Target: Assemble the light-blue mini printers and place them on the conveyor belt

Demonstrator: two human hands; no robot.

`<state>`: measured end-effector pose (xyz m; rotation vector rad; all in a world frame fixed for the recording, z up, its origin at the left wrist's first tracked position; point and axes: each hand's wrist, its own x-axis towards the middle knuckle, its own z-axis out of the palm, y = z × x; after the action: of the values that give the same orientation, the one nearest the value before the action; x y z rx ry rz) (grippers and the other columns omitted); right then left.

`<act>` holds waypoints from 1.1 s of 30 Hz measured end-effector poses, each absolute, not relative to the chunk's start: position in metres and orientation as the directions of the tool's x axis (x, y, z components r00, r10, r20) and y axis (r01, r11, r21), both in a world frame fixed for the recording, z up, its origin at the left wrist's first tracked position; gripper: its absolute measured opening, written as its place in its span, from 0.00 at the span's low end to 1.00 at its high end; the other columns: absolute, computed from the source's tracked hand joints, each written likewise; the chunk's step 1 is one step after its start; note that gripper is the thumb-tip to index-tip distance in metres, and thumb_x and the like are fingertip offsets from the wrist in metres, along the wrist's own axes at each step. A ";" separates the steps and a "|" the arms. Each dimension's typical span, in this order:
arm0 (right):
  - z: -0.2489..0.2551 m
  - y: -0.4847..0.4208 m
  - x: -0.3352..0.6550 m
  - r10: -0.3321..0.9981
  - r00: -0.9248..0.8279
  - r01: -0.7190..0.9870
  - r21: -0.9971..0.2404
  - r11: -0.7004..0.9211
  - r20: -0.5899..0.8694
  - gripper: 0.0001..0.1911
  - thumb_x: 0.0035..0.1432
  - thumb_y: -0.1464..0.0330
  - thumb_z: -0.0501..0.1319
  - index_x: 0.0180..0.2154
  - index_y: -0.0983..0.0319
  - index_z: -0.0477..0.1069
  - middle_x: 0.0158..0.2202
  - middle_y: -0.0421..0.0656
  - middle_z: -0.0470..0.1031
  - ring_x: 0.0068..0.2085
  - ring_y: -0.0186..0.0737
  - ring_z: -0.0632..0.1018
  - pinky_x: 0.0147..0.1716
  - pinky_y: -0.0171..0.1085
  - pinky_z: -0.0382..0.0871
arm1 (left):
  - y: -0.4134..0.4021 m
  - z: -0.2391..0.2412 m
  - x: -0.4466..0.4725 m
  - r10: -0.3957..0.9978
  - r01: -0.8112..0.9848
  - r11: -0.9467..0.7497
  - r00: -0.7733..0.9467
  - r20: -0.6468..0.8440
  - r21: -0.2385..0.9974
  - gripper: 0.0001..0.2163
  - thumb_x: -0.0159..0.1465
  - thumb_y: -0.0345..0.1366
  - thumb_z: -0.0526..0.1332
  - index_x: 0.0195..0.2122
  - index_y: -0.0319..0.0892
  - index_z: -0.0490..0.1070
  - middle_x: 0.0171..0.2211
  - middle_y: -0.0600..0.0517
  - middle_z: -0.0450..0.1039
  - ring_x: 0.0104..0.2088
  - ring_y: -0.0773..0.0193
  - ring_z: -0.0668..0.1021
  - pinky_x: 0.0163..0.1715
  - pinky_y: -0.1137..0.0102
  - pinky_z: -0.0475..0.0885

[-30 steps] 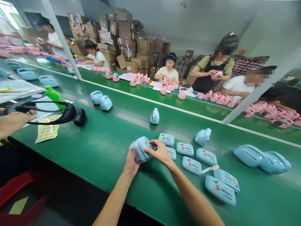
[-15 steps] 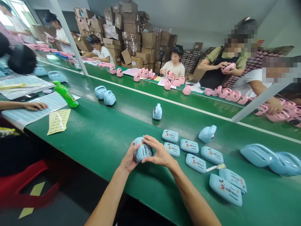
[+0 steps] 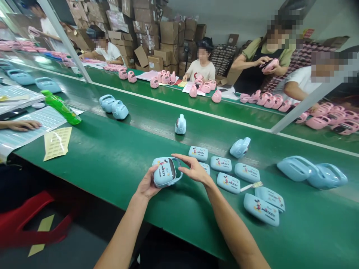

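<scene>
Nearest the body, the left hand [image 3: 147, 184] has its grip closed around the left and near side of a light-blue case [image 3: 162, 172], holding it above the near edge of the green table [image 3: 112, 164]. The printed face is turned up, with a dark strip [image 3: 173, 168] along its right side; the long axis seems to run near to far, though the tilt makes that hard to judge. A looped handle [image 3: 180, 178] stands out to the right, away from the left palm and toward the right hand [image 3: 193, 167], which is the nearer of the two to that loop. The right hand's grip is fairly wide, fingers stretched past the handle's far end and thumb lower down beside the loop; whether it touches cannot be told. Just right of that hand lie loose printed panels [image 3: 228, 183], with a thin white tool [image 3: 250, 186] among them. Beyond these, one blue case stands upright [image 3: 181, 125] and another leans [image 3: 240, 147]. Farthest, pink cases [image 3: 165, 78] line the opposite side.
</scene>
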<state>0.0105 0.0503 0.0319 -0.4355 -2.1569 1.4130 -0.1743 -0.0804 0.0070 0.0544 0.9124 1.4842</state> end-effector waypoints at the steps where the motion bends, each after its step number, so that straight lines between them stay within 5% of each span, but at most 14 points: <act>1: 0.033 0.049 0.010 0.519 -0.812 -0.013 -0.897 0.442 0.267 0.29 0.60 0.64 0.65 0.63 0.55 0.69 0.65 0.46 0.70 0.68 0.51 0.69 0.68 0.54 0.58 | -0.080 0.007 -0.175 0.859 -0.813 0.151 -0.172 -0.482 0.562 0.20 0.59 0.40 0.69 0.52 0.41 0.74 0.48 0.41 0.80 0.50 0.42 0.81 0.48 0.49 0.78; 10: 0.029 0.030 -0.004 0.330 -0.883 -0.045 -0.760 0.649 0.334 0.54 0.45 0.51 0.76 0.70 0.52 0.57 0.74 0.51 0.52 0.73 0.57 0.55 0.70 0.57 0.52 | -0.078 0.016 -0.165 0.875 -0.731 0.134 -0.229 -0.426 0.669 0.21 0.55 0.34 0.73 0.49 0.46 0.73 0.43 0.48 0.80 0.42 0.53 0.83 0.40 0.63 0.80; 20: 0.025 0.024 -0.004 0.263 -0.861 -0.084 -0.631 0.771 0.436 0.52 0.47 0.50 0.75 0.69 0.52 0.59 0.69 0.55 0.61 0.69 0.57 0.64 0.66 0.57 0.60 | -0.091 0.028 -0.167 0.864 -0.622 0.133 -0.309 -0.397 0.772 0.27 0.51 0.33 0.76 0.52 0.47 0.72 0.45 0.49 0.79 0.43 0.55 0.82 0.42 0.64 0.78; 33: 0.021 0.016 -0.008 0.299 -0.838 -0.072 -0.635 0.769 0.456 0.52 0.40 0.55 0.80 0.66 0.54 0.66 0.65 0.56 0.68 0.66 0.59 0.69 0.64 0.59 0.65 | -0.095 0.030 -0.162 0.860 -0.611 0.154 -0.304 -0.410 0.776 0.30 0.51 0.34 0.77 0.53 0.47 0.68 0.43 0.52 0.78 0.40 0.60 0.82 0.39 0.68 0.79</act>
<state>-0.0077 0.0164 0.0214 -0.1694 -2.4129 0.8971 -0.1617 -0.0952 0.0296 0.2945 1.1584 1.4933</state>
